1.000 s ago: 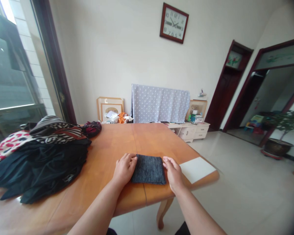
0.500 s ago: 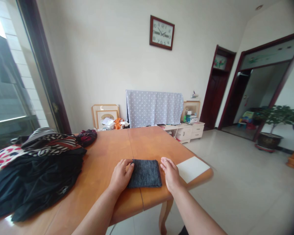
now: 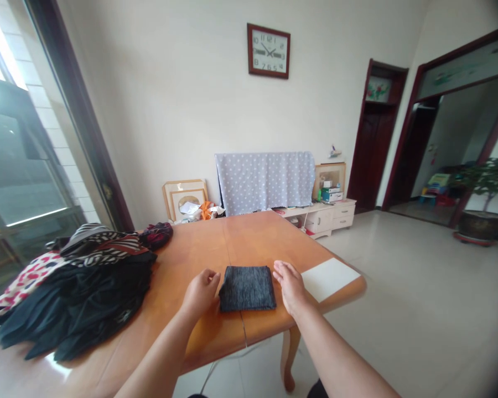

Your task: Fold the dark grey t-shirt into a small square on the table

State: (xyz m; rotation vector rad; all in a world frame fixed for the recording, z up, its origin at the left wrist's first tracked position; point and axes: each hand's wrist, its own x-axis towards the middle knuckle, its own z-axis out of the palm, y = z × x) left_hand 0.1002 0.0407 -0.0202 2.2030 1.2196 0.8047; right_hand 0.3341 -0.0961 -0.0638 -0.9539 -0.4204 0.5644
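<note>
Left hand (image 3: pixel 200 294) and right hand (image 3: pixel 290 286) are hovering open, apart, not clamped, just either side of a folded dark grey knit cloth (image 3: pixel 247 288) lying on the wooden table (image 3: pixel 257 237); a white board (image 3: pixel 330 279) is lying right of the cloth, a dark clothes pile (image 3: pixel 74 293) left of it.

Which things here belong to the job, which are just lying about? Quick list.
In use: dark grey knit cloth on the wooden table, between left hand and right hand.

Lying about: white sheet, heap of dark clothes, wall clock, potted plant.
</note>
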